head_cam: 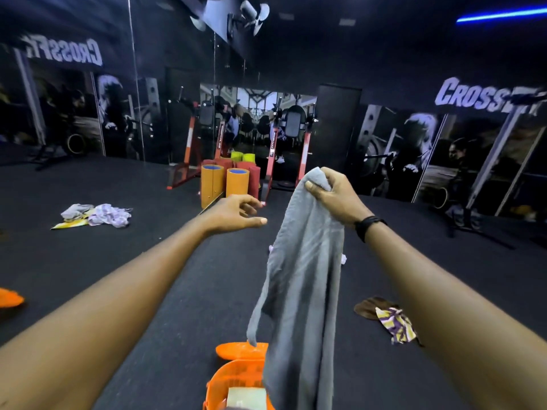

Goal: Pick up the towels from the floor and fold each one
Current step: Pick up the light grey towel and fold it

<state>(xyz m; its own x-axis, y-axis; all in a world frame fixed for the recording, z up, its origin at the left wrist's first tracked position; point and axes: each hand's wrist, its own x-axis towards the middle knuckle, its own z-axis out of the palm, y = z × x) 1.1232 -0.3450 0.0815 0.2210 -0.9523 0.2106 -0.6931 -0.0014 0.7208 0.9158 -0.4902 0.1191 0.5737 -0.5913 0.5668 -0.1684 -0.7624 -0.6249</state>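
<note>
Orange plastic is the closest thing to us: an orange basket [231, 383] sits on the dark floor [189, 291] right below, with a pale folded cloth [245, 396] inside it and an orange lid [241, 350] lying just behind it. Our grey towel [302, 291] hangs down in front of the basket and hides part of it. On the right, near our arm, a brown cloth [368, 307] and a yellow and purple cloth [395, 324] lie in a small heap on the floor. At the far left edge we see a bit of another orange thing [10, 297]. Our right hand [331, 193] is held up, and its fingers and thumb are curled tight around the top of the grey towel, so the towel hangs off the floor. Our left hand [236, 213] reaches out beside it, fingers loose and a little spread, holding nothing and not touching the towel. Farther off on the left lies a pile of towels [94, 216], grey, light purple and yellow. Behind that stand orange rolls [225, 182] and red gym frames [275, 161] by the mirror wall [118, 113].
</note>
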